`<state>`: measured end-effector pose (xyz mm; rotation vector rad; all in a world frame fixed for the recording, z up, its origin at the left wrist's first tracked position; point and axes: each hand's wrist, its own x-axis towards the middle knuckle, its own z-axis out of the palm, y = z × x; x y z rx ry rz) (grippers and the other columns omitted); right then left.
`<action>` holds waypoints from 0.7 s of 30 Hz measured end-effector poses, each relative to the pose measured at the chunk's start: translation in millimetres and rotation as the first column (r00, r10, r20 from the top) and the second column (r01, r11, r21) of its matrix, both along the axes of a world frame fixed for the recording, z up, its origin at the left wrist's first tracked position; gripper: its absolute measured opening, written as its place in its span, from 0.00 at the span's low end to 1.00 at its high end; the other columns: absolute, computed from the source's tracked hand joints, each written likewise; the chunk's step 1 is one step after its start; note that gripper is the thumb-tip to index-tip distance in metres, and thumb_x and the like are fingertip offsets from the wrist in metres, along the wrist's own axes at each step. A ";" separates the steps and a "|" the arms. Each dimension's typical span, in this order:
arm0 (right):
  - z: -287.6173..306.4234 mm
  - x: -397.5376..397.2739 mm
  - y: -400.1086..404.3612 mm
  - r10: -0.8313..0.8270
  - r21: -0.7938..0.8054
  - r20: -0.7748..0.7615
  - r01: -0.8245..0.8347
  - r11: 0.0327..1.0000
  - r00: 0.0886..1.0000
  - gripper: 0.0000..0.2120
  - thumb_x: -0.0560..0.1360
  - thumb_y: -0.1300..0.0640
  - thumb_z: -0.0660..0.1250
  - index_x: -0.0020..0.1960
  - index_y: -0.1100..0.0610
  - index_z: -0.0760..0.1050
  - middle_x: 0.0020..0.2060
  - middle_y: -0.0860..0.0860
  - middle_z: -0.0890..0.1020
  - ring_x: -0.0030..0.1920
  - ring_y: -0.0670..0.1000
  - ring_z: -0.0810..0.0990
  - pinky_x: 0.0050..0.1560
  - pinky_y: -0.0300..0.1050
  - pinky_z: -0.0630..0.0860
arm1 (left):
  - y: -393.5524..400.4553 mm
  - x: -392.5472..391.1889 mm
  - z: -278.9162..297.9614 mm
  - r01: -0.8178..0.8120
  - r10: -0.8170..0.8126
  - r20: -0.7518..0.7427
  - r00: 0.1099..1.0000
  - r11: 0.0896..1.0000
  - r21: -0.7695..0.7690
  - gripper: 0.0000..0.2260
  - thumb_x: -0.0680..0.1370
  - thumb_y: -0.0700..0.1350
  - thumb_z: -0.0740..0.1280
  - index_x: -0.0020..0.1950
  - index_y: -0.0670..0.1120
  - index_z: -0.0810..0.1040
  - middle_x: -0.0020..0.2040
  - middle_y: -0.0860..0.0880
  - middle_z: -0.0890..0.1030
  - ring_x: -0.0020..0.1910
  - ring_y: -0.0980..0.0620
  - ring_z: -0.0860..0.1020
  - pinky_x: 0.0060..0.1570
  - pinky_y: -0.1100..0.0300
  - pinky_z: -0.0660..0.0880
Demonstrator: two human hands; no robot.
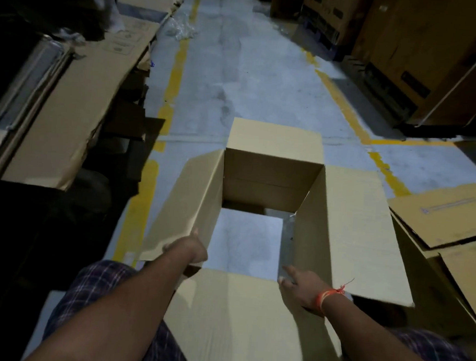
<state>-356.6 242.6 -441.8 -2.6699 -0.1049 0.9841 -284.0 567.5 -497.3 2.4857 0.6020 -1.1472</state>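
A brown cardboard box [271, 180] stands on the grey floor with its flaps spread outward and its bottom open, so the floor shows through it. My left hand [190, 247] grips the near corner of the box's left wall, thumb on the outer flap. My right hand [302, 288] rests on the near flap at the right corner, forefinger stretched toward the right wall. An orange thread circles my right wrist.
Flattened cardboard sheets [96, 83] lie on a bench at the left. More flattened cartons [449, 225] lie on the floor at the right. Large stacked boxes [412, 46] line the far right. Yellow lines [177, 70] mark an aisle on the floor ahead.
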 end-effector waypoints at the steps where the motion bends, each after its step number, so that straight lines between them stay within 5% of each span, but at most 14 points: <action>1: -0.3 -6.0 -2.6 -0.026 -0.010 0.002 0.026 1.000 1.000 0.30 0.83 0.40 0.55 0.81 0.51 0.57 0.74 0.58 0.71 0.73 0.59 0.69 0.72 0.50 0.66 | -1.6 -7.5 0.4 0.001 -0.001 -0.017 1.000 1.000 -0.022 0.44 0.79 0.46 0.62 0.78 0.53 0.28 0.76 0.35 0.65 0.67 0.37 0.72 0.67 0.50 0.72; 3: 1.9 -12.9 -7.9 -0.034 -0.043 0.010 0.034 0.998 0.999 0.31 0.83 0.38 0.54 0.81 0.50 0.56 0.74 0.57 0.72 0.73 0.59 0.70 0.72 0.53 0.67 | -6.3 -17.5 8.1 -0.014 0.013 -0.018 1.000 0.999 -0.052 0.45 0.78 0.41 0.62 0.80 0.44 0.29 0.76 0.32 0.64 0.61 0.39 0.74 0.58 0.51 0.76; 10: 9.9 -10.8 -6.7 -0.054 -0.027 0.021 0.054 0.998 0.998 0.31 0.83 0.40 0.57 0.81 0.51 0.56 0.75 0.57 0.70 0.74 0.59 0.69 0.71 0.48 0.68 | -13.8 -44.0 52.1 -0.012 0.025 0.299 0.954 0.999 -0.048 0.46 0.74 0.44 0.66 0.83 0.57 0.40 0.67 0.39 0.76 0.62 0.39 0.77 0.58 0.50 0.79; 16: 3.4 1.6 0.4 -0.030 -0.011 0.020 0.030 0.999 0.999 0.29 0.83 0.44 0.56 0.81 0.53 0.57 0.72 0.58 0.73 0.71 0.59 0.72 0.69 0.49 0.70 | -12.5 -27.8 38.6 -0.004 0.097 0.432 0.897 0.977 -0.213 0.42 0.76 0.48 0.73 0.84 0.52 0.52 0.75 0.44 0.72 0.72 0.43 0.72 0.68 0.55 0.72; 21: 19.9 25.8 -18.6 -0.098 0.071 0.058 0.094 0.993 0.994 0.30 0.83 0.46 0.61 0.81 0.52 0.58 0.74 0.57 0.71 0.73 0.58 0.71 0.70 0.45 0.67 | -12.5 1.5 12.8 -0.070 0.141 0.409 0.902 0.981 -0.183 0.41 0.75 0.54 0.74 0.83 0.55 0.56 0.75 0.42 0.73 0.77 0.37 0.64 0.73 0.45 0.66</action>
